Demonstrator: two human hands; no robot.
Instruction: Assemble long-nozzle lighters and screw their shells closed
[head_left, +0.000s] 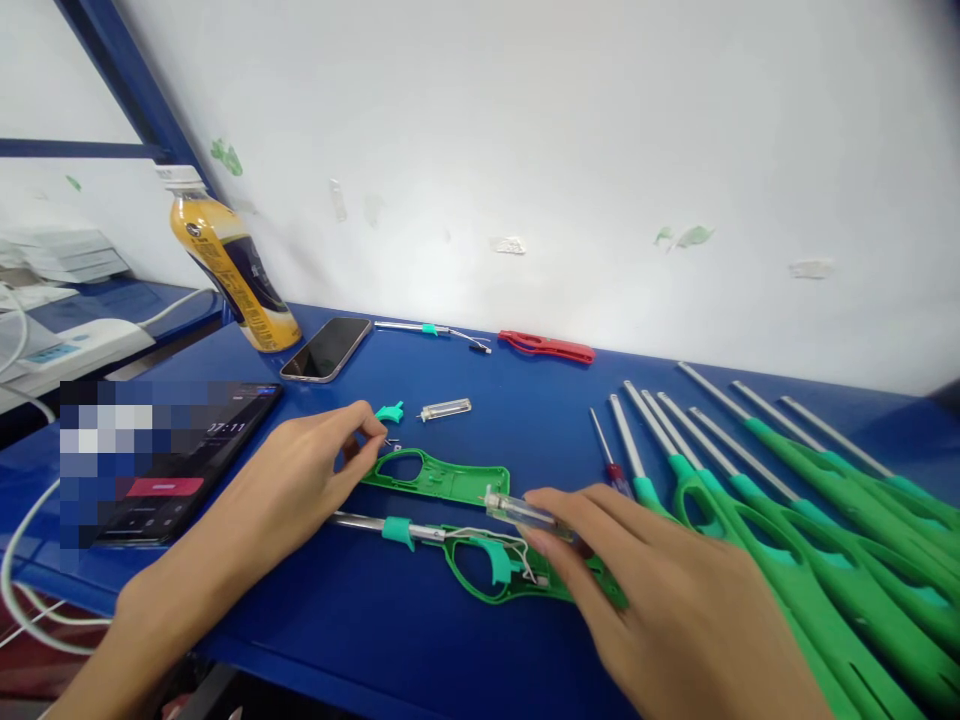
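Observation:
My right hand (pixel 660 590) pinches a clear fuel tank (pixel 517 510) between thumb and fingers, above an opened green lighter half (pixel 480 590). That half holds a teal trigger (pixel 499 562) and white wires, and a metal tube (pixel 364 522) with a teal collar (pixel 401 532) extends to its left. My left hand (pixel 330 450) has thumb and index fingertip pressed together near a small metal piece; whether they grip it is unclear. Just right of it lies an empty green shell half (pixel 465 482). Beyond are a loose teal trigger (pixel 390 412) and another clear tank (pixel 446 409).
Several green lighters (pixel 795 530) and a screwdriver (pixel 615 475) lie at the right. Toward the wall are a red shell (pixel 547 347) and a loose metal tube (pixel 409 327). A black phone (pixel 328 349), a lit phone (pixel 225 450) and a yellow bottle (pixel 232 265) occupy the left.

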